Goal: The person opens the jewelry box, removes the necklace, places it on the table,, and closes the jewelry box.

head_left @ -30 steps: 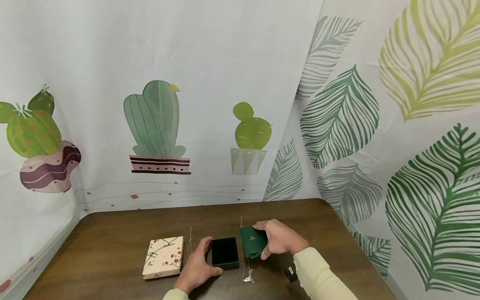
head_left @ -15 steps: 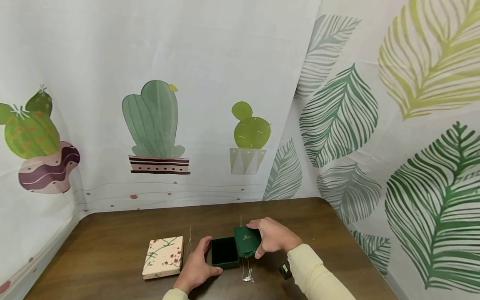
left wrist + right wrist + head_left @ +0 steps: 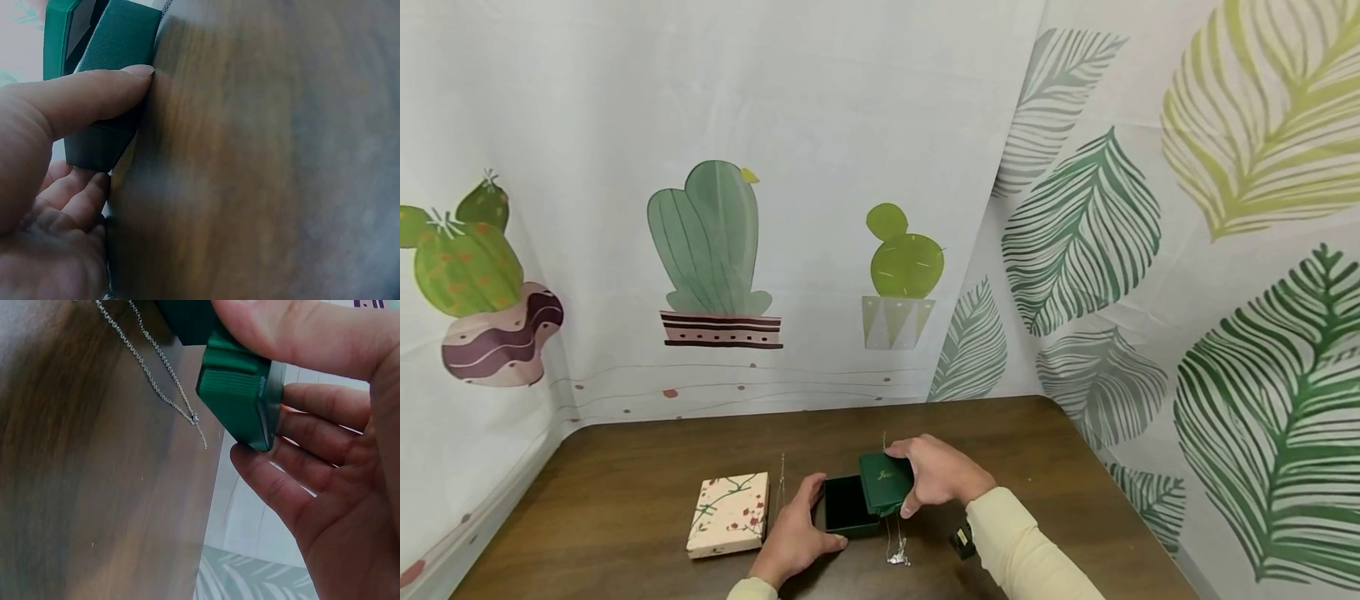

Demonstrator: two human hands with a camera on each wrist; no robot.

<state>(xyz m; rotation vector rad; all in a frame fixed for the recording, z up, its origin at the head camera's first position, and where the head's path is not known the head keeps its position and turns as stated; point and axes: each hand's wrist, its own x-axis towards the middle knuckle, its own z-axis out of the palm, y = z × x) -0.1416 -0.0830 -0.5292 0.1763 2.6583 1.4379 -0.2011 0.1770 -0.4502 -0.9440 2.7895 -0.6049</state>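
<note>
Head view: brown wooden table (image 3: 625, 467), plant-print curtains (image 3: 820, 167)

I count two boxes on the table (image 3: 625, 467): one open green box (image 3: 848, 506) and one floral box (image 3: 728, 514). I see one green lid (image 3: 886, 482), two thin chains (image 3: 896, 546) (image 3: 782, 479), and two hands (image 3: 795, 533) (image 3: 938, 472).

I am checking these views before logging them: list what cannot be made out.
- Head view: inside of the open dark green box base, too dark and partly covered by the green lid.
- Head view: silver chain's pendant, too small.
- Left wrist view: brown wooden table, blurred.
</note>
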